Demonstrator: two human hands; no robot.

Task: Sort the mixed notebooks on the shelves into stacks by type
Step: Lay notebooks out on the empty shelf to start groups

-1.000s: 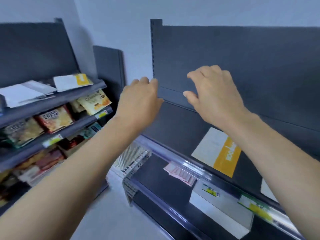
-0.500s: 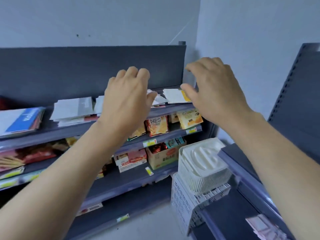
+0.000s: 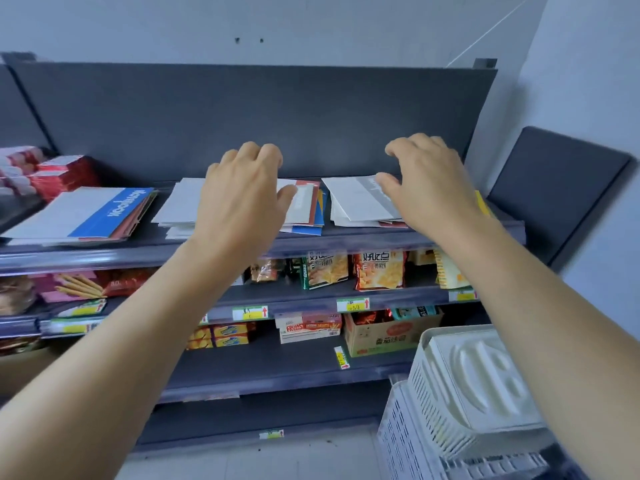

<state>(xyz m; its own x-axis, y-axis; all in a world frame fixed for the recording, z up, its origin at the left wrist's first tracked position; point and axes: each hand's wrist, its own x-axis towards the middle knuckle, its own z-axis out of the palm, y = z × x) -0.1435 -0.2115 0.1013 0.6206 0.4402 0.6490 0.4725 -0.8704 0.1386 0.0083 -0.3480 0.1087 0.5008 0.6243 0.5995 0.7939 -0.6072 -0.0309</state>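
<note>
Two empty, relaxed grips over the dark grey metal shelf [image 3: 346,239]: left grip [image 3: 242,202] half hides the middle white notebook stack [image 3: 180,202], right grip [image 3: 426,188] part of the rightmost stack [image 3: 353,199]; narrow gap between.

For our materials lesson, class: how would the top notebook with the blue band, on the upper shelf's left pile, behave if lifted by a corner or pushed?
The notebook looks thin, so it would probably sag and feel light. Its cover lies on a fanned pile, so a push would likely slide it.
</note>
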